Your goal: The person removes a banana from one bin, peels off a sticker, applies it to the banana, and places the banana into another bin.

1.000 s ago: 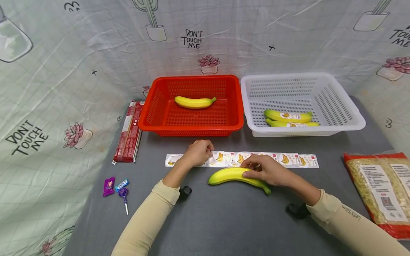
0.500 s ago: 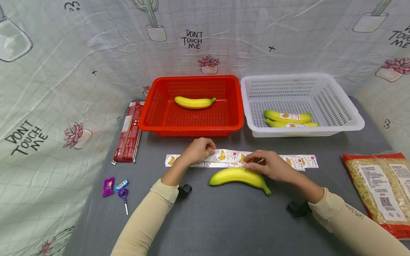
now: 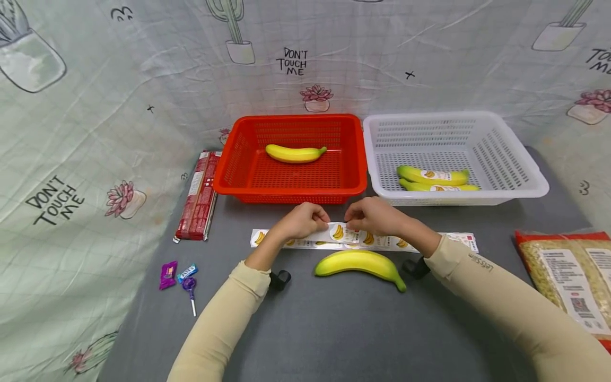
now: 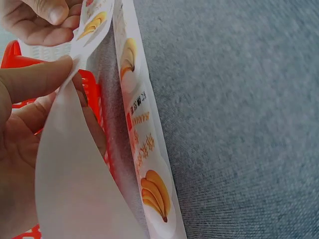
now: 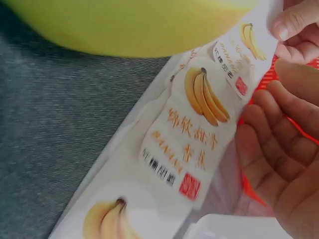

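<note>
A strip of banana stickers (image 3: 382, 242) lies across the grey table, with a lifted length above it. My left hand (image 3: 303, 222) pinches this raised strip (image 4: 75, 149) between thumb and fingers; its pale underside shows in the left wrist view. Close on the right, my right hand (image 3: 374, 216) has its curled fingers and thumb at the upper edge of the strip, by a printed label (image 5: 187, 124). Its exact fingertip contact is partly hidden. A yellow banana (image 3: 358, 262) with a green stem lies just in front of the strip, untouched by either hand.
Behind the strip stand a red basket (image 3: 291, 191) holding one banana (image 3: 296, 154) and a white basket (image 3: 458, 200) holding two labelled bananas (image 3: 434, 175). Red packets (image 3: 198, 196) and sweets (image 3: 168, 275) lie left; a grain bag (image 3: 568, 276) lies right.
My right hand has left the banana and moved up and left to the sticker strip. My left hand has raised part of the strip off the table.
</note>
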The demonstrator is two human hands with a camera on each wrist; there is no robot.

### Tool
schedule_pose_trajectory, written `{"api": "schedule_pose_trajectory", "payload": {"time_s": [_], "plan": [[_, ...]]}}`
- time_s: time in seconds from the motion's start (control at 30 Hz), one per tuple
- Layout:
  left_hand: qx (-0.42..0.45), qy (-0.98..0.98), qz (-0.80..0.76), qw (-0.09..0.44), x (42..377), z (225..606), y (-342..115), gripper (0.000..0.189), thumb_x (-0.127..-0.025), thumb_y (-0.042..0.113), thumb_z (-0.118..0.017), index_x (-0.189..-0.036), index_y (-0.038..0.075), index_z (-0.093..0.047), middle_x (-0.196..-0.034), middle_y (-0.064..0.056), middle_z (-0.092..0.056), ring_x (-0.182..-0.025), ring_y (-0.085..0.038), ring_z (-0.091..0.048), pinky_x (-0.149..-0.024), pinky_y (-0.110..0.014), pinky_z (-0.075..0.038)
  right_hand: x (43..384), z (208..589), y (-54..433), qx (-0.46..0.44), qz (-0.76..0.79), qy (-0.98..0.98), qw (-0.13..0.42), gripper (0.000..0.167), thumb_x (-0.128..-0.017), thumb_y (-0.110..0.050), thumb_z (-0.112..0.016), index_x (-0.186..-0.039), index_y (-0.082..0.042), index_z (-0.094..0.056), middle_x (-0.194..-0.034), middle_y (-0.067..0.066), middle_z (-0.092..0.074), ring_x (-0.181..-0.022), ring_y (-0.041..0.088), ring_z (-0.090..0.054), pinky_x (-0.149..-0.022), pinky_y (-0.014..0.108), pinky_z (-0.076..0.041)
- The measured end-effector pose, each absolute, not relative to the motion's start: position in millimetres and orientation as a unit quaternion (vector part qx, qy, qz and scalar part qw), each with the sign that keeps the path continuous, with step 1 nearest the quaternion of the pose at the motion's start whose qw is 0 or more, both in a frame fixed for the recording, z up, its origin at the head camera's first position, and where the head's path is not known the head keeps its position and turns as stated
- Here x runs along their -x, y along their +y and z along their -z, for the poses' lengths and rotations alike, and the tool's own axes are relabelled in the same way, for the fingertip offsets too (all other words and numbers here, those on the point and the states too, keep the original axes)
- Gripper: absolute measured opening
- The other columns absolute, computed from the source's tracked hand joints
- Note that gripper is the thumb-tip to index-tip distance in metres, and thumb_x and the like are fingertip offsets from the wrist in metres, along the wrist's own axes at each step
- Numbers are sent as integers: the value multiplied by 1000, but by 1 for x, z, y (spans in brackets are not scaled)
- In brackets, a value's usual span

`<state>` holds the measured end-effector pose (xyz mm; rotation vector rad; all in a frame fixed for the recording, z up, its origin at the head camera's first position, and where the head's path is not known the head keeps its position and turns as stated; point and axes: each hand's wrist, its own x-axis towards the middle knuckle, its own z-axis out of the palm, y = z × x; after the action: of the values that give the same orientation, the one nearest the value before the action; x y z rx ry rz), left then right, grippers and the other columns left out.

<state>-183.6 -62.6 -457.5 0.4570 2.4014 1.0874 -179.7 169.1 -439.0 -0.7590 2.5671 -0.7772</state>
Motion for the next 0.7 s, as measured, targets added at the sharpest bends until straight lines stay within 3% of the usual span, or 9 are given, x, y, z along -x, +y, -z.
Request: {"api": "schedule_pose_trajectory", "payload": {"time_s": [0.7], "plan": [[-160,868,-405,239,179,455,-60,13,-98,15,-68,-100,4,-75,-94,-7,-72,-79,-12,-57,-69,-22,-45,180,450,160,262,290,908,150,3,-92,-14,-76,-89,-12,-75,-81,0,-72,-66,12,-58,-60,27,-49]]}}
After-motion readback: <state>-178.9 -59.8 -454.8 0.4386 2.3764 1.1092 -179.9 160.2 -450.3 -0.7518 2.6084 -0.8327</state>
